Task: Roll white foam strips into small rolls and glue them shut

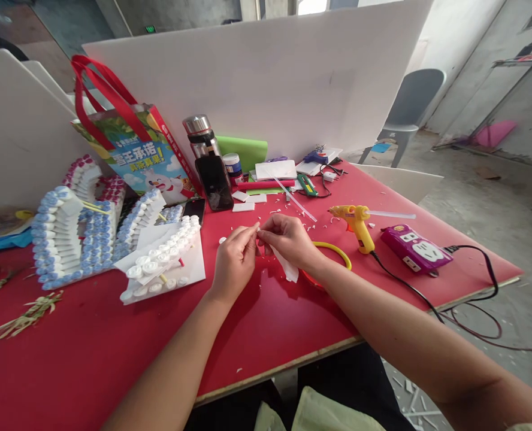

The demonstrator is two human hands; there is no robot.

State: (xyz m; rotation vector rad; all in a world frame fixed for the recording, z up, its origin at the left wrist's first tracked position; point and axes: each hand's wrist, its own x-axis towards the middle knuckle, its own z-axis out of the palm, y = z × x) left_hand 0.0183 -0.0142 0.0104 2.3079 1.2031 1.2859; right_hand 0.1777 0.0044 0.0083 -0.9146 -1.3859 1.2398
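Note:
My left hand and my right hand meet over the middle of the red table. Both pinch a small white piece between their fingertips. A white strip of foam hangs from under my right hand down to the table. A yellow ring lies just right of my right wrist. Left of my left hand sits a white foam model with round white caps.
A yellow glue gun stands on the table, wired to a purple power strip. Blue-and-white cap models lie at the left. A red-handled bag, a flask, a dark phone and foam bits stand before white boards. A grey chair is behind.

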